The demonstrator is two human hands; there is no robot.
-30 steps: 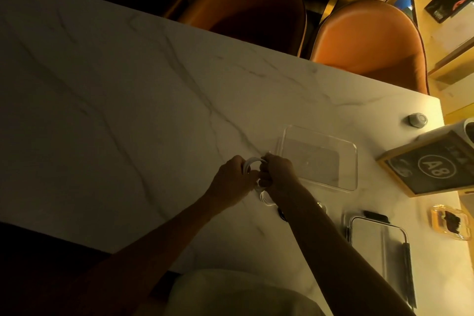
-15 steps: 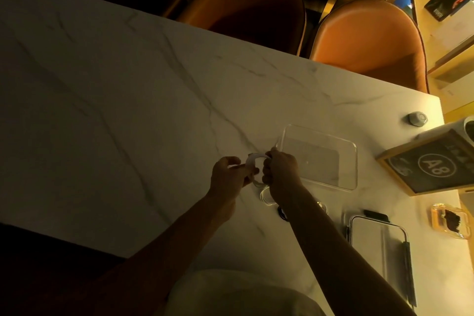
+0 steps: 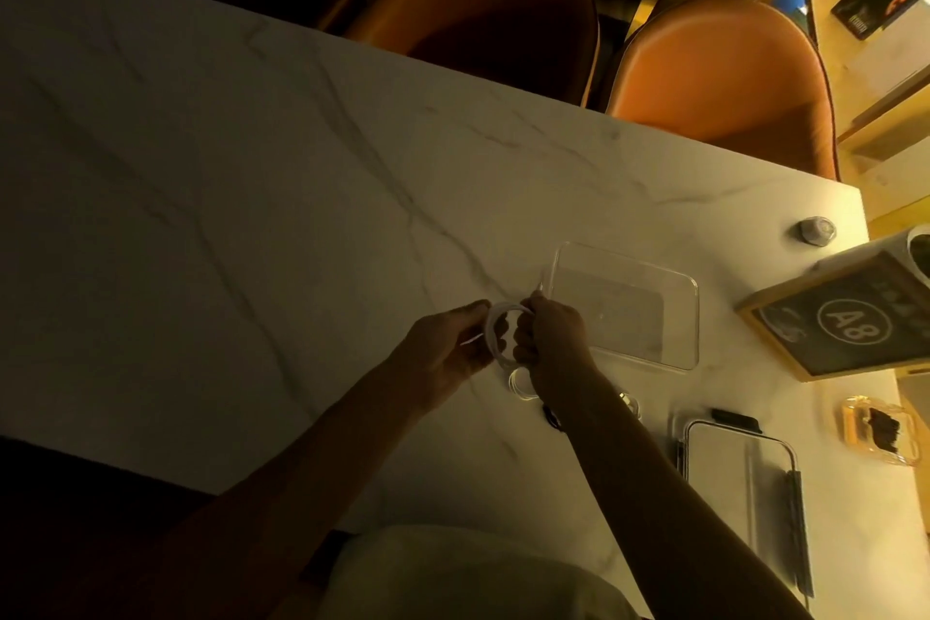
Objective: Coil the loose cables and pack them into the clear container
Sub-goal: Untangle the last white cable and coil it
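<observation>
A white cable point(image 3: 495, 328) is wound into a small coil and held just above the marble table point(image 3: 251, 217). My left hand point(image 3: 443, 352) pinches its left side, and a short loose end sticks out by the fingers. My right hand point(image 3: 551, 342) grips the coil's right side. The clear container point(image 3: 692, 317) stands open just right of my right hand, with nothing visible inside. Another coiled clear cable point(image 3: 518, 380) lies on the table under my right wrist, and a dark cable point(image 3: 551, 418) is partly hidden by my right forearm.
The container's lid point(image 3: 745, 483) with dark clips lies at the near right. A wooden-framed A8 sign point(image 3: 845, 317), a small round knob point(image 3: 816, 231) and an amber dish point(image 3: 875, 428) sit along the right edge. Orange chairs point(image 3: 724, 66) stand beyond the far edge.
My left hand has drawn slightly left and opened the loop wider between both hands. The right hand stays on the coil beside the container.
</observation>
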